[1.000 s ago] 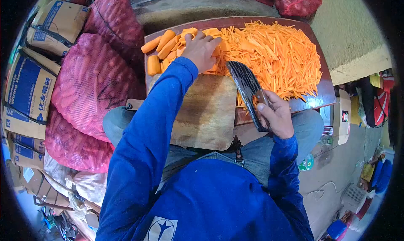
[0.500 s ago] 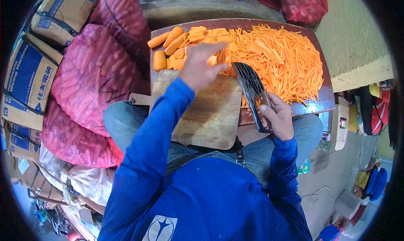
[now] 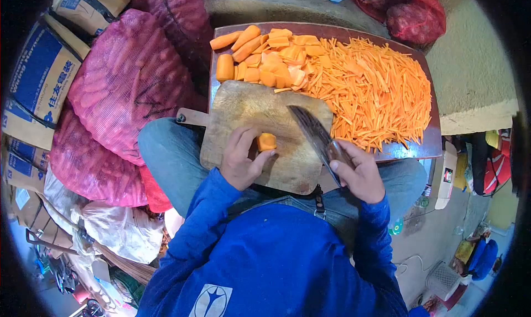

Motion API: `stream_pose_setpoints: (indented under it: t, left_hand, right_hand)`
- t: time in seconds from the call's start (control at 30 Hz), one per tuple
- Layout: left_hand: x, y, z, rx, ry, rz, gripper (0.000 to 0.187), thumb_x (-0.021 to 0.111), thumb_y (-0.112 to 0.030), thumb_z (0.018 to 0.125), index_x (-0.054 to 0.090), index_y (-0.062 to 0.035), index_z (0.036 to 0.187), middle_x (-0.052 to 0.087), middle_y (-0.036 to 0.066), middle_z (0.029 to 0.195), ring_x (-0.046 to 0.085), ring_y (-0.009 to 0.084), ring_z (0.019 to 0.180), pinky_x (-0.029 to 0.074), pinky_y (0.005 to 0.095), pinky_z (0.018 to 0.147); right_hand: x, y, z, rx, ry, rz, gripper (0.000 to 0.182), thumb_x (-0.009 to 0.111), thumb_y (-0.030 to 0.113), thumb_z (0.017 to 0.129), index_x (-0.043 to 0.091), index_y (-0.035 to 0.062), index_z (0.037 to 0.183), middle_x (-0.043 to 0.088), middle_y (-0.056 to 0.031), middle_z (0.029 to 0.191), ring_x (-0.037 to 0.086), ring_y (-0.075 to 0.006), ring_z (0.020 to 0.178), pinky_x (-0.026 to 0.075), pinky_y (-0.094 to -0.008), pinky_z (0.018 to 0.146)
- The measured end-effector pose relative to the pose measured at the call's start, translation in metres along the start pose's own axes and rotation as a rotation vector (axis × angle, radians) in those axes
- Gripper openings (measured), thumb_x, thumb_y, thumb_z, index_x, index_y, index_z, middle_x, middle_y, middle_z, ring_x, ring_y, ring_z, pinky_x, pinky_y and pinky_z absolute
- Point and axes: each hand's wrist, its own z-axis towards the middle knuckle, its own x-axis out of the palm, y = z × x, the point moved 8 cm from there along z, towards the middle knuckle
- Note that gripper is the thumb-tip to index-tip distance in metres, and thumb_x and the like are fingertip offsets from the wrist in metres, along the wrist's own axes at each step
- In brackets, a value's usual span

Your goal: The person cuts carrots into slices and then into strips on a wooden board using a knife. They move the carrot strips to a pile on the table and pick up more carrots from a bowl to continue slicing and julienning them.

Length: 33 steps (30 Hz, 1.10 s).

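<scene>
My left hand (image 3: 243, 157) is closed around a short orange carrot piece (image 3: 266, 142) on the wooden cutting board (image 3: 238, 104). Thumb and fingers grip its sides. In my right hand (image 3: 359, 172) is a dark-bladed knife (image 3: 311, 128), held by its brown wooden handle. The blade points up and left over the right part of the board, apart from the carrot piece. Beyond the board lie peeled carrot chunks and slices (image 3: 279, 68). A large heap of carrot strips (image 3: 376, 90) covers the right side of the low table.
The low dark-red table (image 3: 437, 123) stands in front of my crossed legs. Pink mesh sacks (image 3: 130, 90) of carrots and cardboard boxes (image 3: 47, 73) crowd the left. A concrete block (image 3: 470, 73) is at the right, with a red mesh bag (image 3: 415, 18) behind.
My left hand has come back from the carrot pile to the board and now grips a carrot piece. The knife has shifted slightly down and left, its blade tilting further left.
</scene>
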Motion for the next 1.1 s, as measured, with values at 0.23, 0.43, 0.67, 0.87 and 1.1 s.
stream_pose_setpoints:
  t: [0.23, 0.43, 0.67, 0.87, 1.1]
  left_hand:
    - [0.002, -0.007, -0.016, 0.134, 0.101, 0.138, 0.042, 0.089, -0.006, 0.076, 0.068, -0.0028, 0.112, 0.065, 0.017, 0.115, 0.063, 0.0389, 0.101, 0.051, 0.0479, 0.087]
    - [0.007, -0.005, -0.014, 0.150, 0.126, 0.144, 0.036, 0.086, -0.005, 0.079, 0.068, -0.0019, 0.110, 0.064, 0.017, 0.118, 0.062, 0.0392, 0.102, 0.050, 0.0488, 0.088]
    - [0.000, 0.000, -0.013, 0.171, 0.114, 0.190, 0.035, 0.076, 0.000, 0.081, 0.069, -0.0011, 0.116, 0.062, 0.020, 0.125, 0.062, 0.0412, 0.109, 0.050, 0.0495, 0.092]
    - [-0.003, 0.019, -0.013, 0.095, 0.048, 0.181, 0.043, 0.070, 0.005, 0.079, 0.070, -0.0015, 0.122, 0.062, 0.022, 0.127, 0.062, 0.0420, 0.112, 0.051, 0.0496, 0.097]
    - [-0.018, 0.023, -0.005, 0.059, -0.054, 0.215, 0.040, 0.070, 0.008, 0.081, 0.071, -0.0019, 0.120, 0.067, 0.017, 0.118, 0.064, 0.0396, 0.108, 0.051, 0.0479, 0.094]
  right_hand:
    - [0.025, 0.030, -0.022, -0.152, 0.046, -0.370, 0.043, 0.075, 0.013, 0.097, 0.064, -0.0038, 0.135, 0.075, -0.0251, 0.110, 0.076, -0.0395, 0.101, 0.058, -0.0406, 0.088]
    - [0.045, 0.034, -0.019, -0.218, 0.073, -0.464, 0.045, 0.074, 0.015, 0.096, 0.063, -0.0027, 0.136, 0.075, -0.0264, 0.112, 0.075, -0.0450, 0.104, 0.059, -0.0451, 0.089]
    - [0.052, 0.033, -0.013, -0.227, 0.075, -0.488, 0.045, 0.072, 0.016, 0.097, 0.063, -0.0005, 0.138, 0.075, -0.0271, 0.107, 0.074, -0.0465, 0.099, 0.058, -0.0479, 0.084]
    - [0.054, 0.035, -0.011, -0.214, 0.145, -0.472, 0.044, 0.073, 0.016, 0.097, 0.063, 0.0012, 0.137, 0.074, -0.0262, 0.103, 0.074, -0.0463, 0.095, 0.058, -0.0484, 0.081]
    - [0.057, 0.034, -0.012, -0.141, 0.231, -0.388, 0.043, 0.074, 0.015, 0.097, 0.064, -0.0006, 0.136, 0.074, -0.0266, 0.103, 0.074, -0.0464, 0.095, 0.058, -0.0455, 0.081]
